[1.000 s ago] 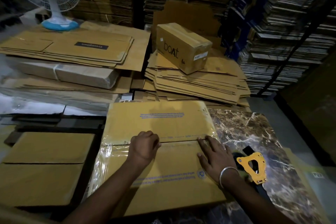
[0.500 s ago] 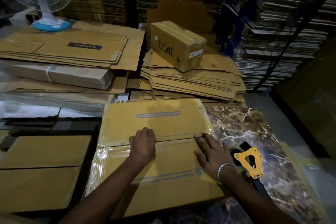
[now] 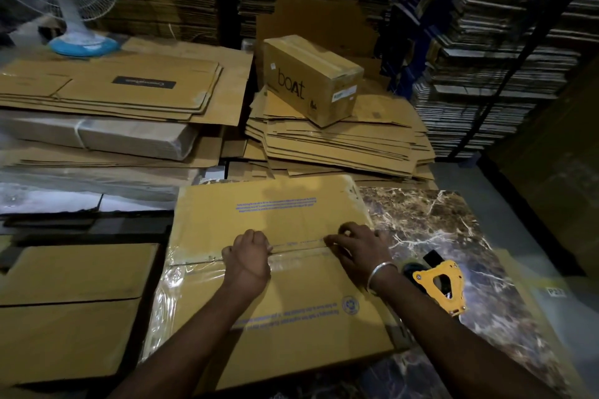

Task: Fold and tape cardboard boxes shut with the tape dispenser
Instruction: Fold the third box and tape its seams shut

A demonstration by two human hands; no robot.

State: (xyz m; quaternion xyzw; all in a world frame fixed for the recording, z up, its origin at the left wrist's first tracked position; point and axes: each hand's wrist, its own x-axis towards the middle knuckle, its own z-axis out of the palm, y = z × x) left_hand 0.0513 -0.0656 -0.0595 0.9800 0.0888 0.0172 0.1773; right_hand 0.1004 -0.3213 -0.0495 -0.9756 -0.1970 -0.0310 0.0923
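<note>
A blue-and-white fan (image 3: pixel 69 10) stands far left — marbled tabletop (image 3: pixel 437 227) at right, dark shelving (image 3: pixel 505 52) behind.

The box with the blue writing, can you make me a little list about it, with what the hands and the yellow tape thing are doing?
box: flat box, flaps closed, on the marble table
seam: clear tape lies along it
left hand: left hand curled, knuckles pressing on the tape
right hand: right hand resting on the seam near the box's right edge, fingers bent
tape dispenser: yellow tape dispenser lies on the table beside the right wrist, nobody holding it
</note>
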